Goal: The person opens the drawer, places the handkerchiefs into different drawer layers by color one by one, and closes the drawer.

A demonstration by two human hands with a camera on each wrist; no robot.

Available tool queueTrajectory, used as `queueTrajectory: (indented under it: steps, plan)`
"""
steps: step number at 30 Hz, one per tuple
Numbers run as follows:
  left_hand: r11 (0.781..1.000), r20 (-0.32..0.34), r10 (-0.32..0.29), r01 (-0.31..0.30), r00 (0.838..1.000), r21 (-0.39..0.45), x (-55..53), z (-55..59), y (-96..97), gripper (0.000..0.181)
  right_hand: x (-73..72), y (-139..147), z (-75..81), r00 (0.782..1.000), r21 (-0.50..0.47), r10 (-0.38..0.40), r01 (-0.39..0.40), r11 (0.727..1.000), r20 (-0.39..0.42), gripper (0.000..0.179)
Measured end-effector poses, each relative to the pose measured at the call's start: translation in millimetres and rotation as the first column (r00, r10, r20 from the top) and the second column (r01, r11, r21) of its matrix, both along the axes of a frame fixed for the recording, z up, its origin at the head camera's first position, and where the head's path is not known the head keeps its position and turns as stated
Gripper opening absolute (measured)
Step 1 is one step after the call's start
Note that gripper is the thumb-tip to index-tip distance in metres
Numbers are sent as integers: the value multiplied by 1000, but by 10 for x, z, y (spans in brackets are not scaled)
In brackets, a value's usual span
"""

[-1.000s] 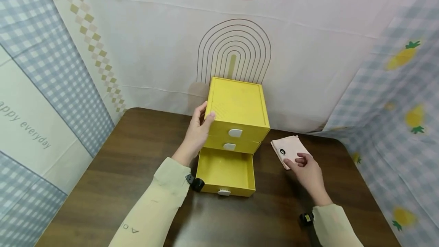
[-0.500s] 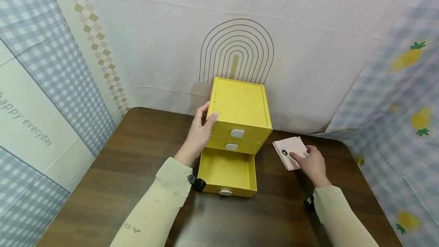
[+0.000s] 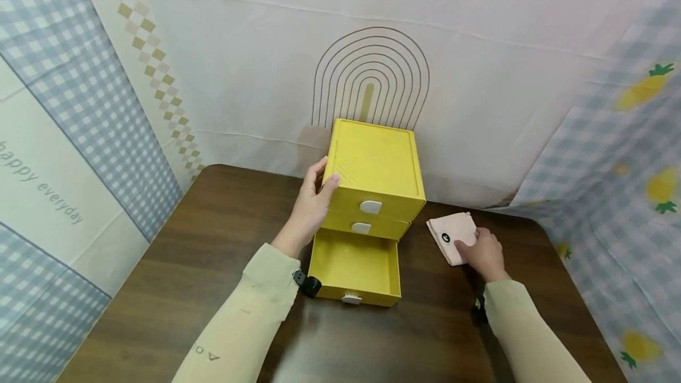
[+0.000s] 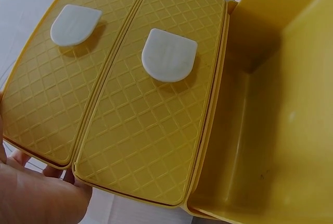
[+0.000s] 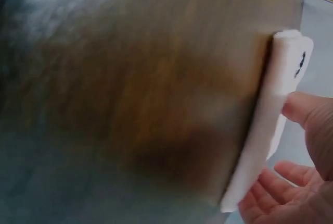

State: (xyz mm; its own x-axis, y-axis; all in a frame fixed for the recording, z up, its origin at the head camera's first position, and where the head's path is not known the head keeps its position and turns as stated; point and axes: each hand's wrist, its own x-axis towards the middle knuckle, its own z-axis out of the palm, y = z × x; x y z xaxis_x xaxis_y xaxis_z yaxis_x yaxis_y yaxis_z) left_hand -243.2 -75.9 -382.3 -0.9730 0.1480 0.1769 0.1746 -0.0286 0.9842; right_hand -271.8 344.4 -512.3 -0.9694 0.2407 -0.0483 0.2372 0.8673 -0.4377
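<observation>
A yellow drawer unit [image 3: 375,158] with white handles stands at the back of the table, its bottom drawer [image 3: 353,262] pulled out. My left hand [image 3: 307,208] holds the unit's left side, thumb at the top front edge and fingers along the side. In the left wrist view, the upper drawer fronts [image 4: 151,109] are closed, and part of that hand [image 4: 39,193] shows below them. Right of the unit lies a folded pale pink cloth [image 3: 452,230] with a dark oval mark. My right hand [image 3: 483,253] grips its right part, thumb on top and fingers curled at the edge [image 5: 281,193].
The dark wooden table [image 3: 223,217] meets a printed cloth backdrop [image 3: 255,75] behind the drawer unit. Checked fabric [image 3: 612,152] with pineapple prints hangs at the right. The pulled-out drawer's white handle [image 3: 352,299] juts toward the front.
My right hand has come down onto the pink cloth's right part, its fingers drawing in at the edge. The left hand keeps its hold on the drawer unit; the head view has shifted slightly.
</observation>
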Motion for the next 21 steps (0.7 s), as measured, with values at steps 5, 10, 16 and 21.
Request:
queueTrajectory:
  steps: [5, 10, 16, 21]
  plan:
    - [1000, -3, 12, -12, 1000, 6, 5, 14, 10, 59, 26, -15, 33, 998, 15, 12, -13, 1000, 59, 85]
    - [1000, -3, 17, -17, 1000, 7, 7, 11, 12, 59, 108, -75, 90, 992, 67, 56, -64, 996, 111, 82]
    - [1000, -5, 4, -3, 1000, 6, -12, 4, 18, 59, 231, -120, 205, 970, 117, 66, -96, 989, 234, 91]
    - [1000, -7, 8, -8, 1000, 14, -28, -21, 17, 58, 293, -156, 359, 917, 137, 36, -97, 986, 396, 109]
